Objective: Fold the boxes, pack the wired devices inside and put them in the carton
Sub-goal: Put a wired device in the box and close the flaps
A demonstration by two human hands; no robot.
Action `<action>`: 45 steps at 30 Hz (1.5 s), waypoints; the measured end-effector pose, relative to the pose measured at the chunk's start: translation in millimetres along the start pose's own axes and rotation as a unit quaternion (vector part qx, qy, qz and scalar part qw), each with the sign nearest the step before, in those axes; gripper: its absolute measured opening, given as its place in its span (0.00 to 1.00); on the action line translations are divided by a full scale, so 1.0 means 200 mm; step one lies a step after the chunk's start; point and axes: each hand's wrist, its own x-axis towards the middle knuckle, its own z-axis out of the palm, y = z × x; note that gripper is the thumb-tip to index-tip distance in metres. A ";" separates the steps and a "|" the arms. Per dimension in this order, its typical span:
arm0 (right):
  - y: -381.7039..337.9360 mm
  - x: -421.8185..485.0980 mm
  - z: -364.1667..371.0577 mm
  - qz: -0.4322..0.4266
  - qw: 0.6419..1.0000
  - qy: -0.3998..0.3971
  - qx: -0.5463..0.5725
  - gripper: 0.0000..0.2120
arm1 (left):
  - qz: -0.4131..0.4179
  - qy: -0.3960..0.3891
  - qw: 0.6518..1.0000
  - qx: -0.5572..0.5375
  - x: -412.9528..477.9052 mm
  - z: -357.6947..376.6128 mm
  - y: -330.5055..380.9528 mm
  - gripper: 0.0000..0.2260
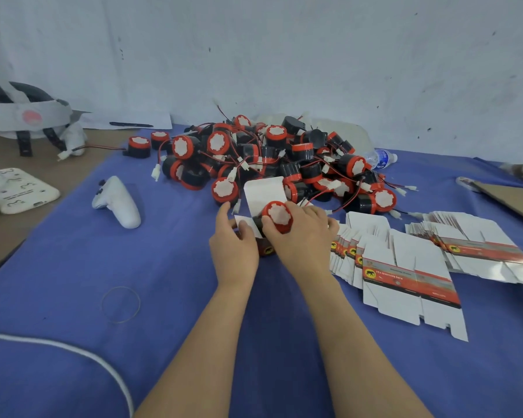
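My right hand (302,236) grips a red and black wired device (277,216) with a white face, at the open mouth of a small folded box (261,193). The box's white top flap stands up behind the device. My left hand (234,242) holds the box by its left side and side flap. Behind them lies a big pile of wired devices (284,158) with red and black wires and white plugs. To the right, flat unfolded boxes (405,276) lie fanned out in a stack, white with a red and black band.
A blue cloth (88,267) covers the table. A white controller (118,202) lies left of the pile, a rubber band (120,304) nearer me. A helmet (24,116) and white tray (18,190) sit far left, a water bottle (381,158) and cardboard sheet (517,200) at right.
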 end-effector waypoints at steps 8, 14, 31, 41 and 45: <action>-0.01 -0.01 -0.01 0.033 0.997 -0.044 -0.045 0.24 | 0.030 0.003 1.000 -0.001 -0.02 0.02 0.01 0.17; -0.02 -0.02 -0.01 0.027 0.997 -0.070 -0.036 0.22 | -0.064 -0.052 0.995 -0.055 0.02 0.01 -0.02 0.12; -0.02 -0.04 -0.03 -0.051 0.986 -0.048 0.151 0.14 | -0.024 -0.062 0.983 -0.171 0.01 0.05 0.00 0.08; 0.01 0.01 -0.11 0.034 0.967 0.092 0.234 0.09 | 0.010 -0.080 0.985 -0.155 0.01 0.02 0.01 0.20; 0.18 0.09 -0.20 0.306 0.859 0.133 0.388 0.25 | 0.085 -0.117 0.982 -0.122 -0.01 0.02 0.04 0.19</action>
